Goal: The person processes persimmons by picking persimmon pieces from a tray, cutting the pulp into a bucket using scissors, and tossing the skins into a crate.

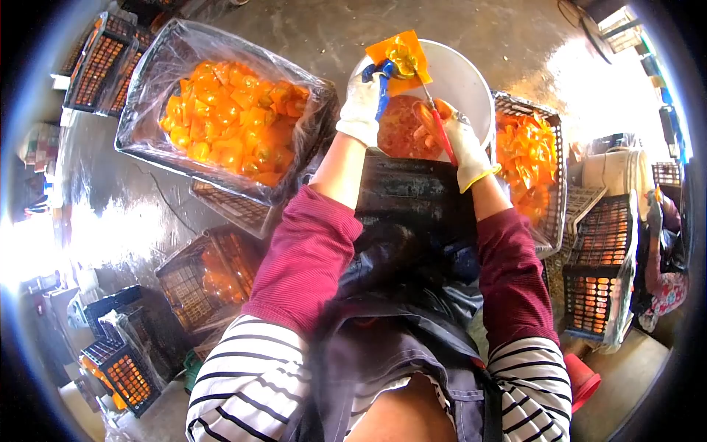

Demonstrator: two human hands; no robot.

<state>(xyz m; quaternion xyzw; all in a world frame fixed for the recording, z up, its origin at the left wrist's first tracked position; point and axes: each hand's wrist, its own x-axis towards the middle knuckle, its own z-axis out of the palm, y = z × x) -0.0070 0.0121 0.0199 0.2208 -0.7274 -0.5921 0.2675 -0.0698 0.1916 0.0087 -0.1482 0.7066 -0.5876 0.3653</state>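
My left hand point(364, 103), in a white glove with blue fingers, is closed on a squarish orange pepper point(401, 59) with a yellow-green middle. It holds the pepper above the far left rim of a white bucket point(475, 74). My right hand point(460, 144), in a white glove with a yellow cuff, grips a red-handled knife point(442, 132). The knife's thin metal blade points up to the pepper's lower right edge; whether its tip is inside, I cannot tell. Wet orange-red scraps point(409, 129) lie in the bucket beneath both hands.
A plastic-lined crate point(140, 121) of orange peppers point(232, 121) stands to the left. Another crate point(561, 177) with orange pieces point(526, 151) stands right of the bucket. Stacked black crates point(600, 254) line the right side. A person point(666, 250) is at the far right edge.
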